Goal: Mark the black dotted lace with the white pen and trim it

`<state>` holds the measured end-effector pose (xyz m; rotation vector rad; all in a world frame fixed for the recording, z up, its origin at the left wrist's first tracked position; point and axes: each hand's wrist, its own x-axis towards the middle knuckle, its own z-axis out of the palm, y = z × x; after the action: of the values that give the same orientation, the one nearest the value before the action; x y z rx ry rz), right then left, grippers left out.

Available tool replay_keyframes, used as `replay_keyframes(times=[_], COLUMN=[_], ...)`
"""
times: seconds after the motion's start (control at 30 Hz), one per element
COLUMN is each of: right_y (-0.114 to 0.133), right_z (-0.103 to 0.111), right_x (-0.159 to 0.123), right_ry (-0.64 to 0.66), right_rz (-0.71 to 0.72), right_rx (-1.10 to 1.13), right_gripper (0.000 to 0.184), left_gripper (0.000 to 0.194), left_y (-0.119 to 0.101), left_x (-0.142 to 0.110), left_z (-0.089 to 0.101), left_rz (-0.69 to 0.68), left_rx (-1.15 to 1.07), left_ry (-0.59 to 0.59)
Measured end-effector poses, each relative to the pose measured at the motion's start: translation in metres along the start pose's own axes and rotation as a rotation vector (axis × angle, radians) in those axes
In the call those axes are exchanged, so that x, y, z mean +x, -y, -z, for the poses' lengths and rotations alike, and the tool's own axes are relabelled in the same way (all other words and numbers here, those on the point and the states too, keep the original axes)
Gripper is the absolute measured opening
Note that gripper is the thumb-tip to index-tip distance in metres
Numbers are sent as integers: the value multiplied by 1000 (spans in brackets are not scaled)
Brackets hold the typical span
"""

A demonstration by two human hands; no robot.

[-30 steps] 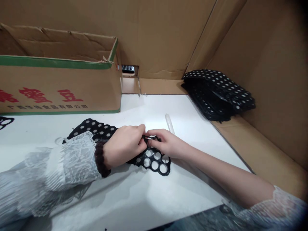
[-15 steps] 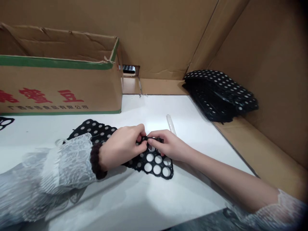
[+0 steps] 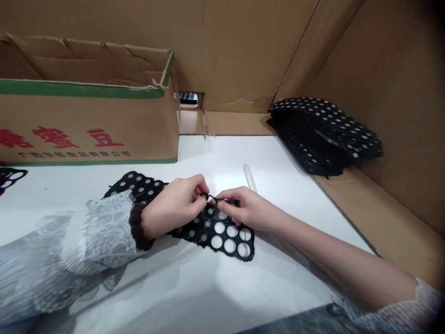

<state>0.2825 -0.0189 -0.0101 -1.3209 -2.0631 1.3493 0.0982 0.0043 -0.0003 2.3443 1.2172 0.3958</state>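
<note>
A black perforated sheet (image 3: 200, 227) lies slantwise on the white tabletop. Its right-end holes are open and show white, while those further left look filled with greyish discs. My left hand (image 3: 175, 202) is closed at the sheet's upper edge, thumb and forefinger pinching a thin black strip. That strip spans a small gap to my right hand (image 3: 250, 208). There, the thumb lies on top and the fingers curl around the upper edge, gripping the sheet near its right end. My left hand and sleeve cover the sheet's middle and part of its left end.
A cardboard box (image 3: 90, 120) with green edging stands at the back left. Stacked black dotted sheets (image 3: 323, 134) lean by the right cardboard wall (image 3: 389, 93). A whitish tube (image 3: 249, 177) lies behind my right hand. Another black holed piece (image 3: 10, 178) is at the left edge.
My left hand has drawn slightly away to the left from my right fingertips, and a thin black strip now shows stretched between them. The whole view has shifted a little.
</note>
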Motion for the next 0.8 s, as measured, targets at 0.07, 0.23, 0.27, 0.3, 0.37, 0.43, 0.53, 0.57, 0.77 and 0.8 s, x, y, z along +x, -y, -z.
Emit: replay_keyframes(times=[0.07,0.23,0.27,0.3,0.37,0.43,0.53,0.57,0.77,0.8], right_y=[1,5,5,5,3,1,0,0,4,5], right_z=[0,2,2,2,2,2,1,1,1,2], right_x=[-1,0,1,1,2,3,3,2,2,2], right_ry=[-3,-2,6,12,14,-3,-17,-10,11,8], right_rz=[-23,-30,-48,-71,-104,-101,-80,-79,-105,-112], right_rx=[-15,-29,-2,32,88,120,168,189,253,266], right_gripper=[24,21,20,19,18,18,16,15,13,13], left_gripper=[15,17,16,16,15,15,12,10,13,15], left_y=[1,6,7,7,6,4,6,7,9,6], left_x=[-1,2,3,4,4,4,7,8,-1,-5], left_z=[-3,-7,-7,-7,-8,-10,-10,-9,-3,-5], left_rz=[-3,149,208,264,339,352,320,307,63,-25], left_rx=[25,-144,-257,-375,-566,-671,-750,-780,-308,-146], left_ry=[-33,-116,-117,-120,-153,-210,-325,-394,-506,-466])
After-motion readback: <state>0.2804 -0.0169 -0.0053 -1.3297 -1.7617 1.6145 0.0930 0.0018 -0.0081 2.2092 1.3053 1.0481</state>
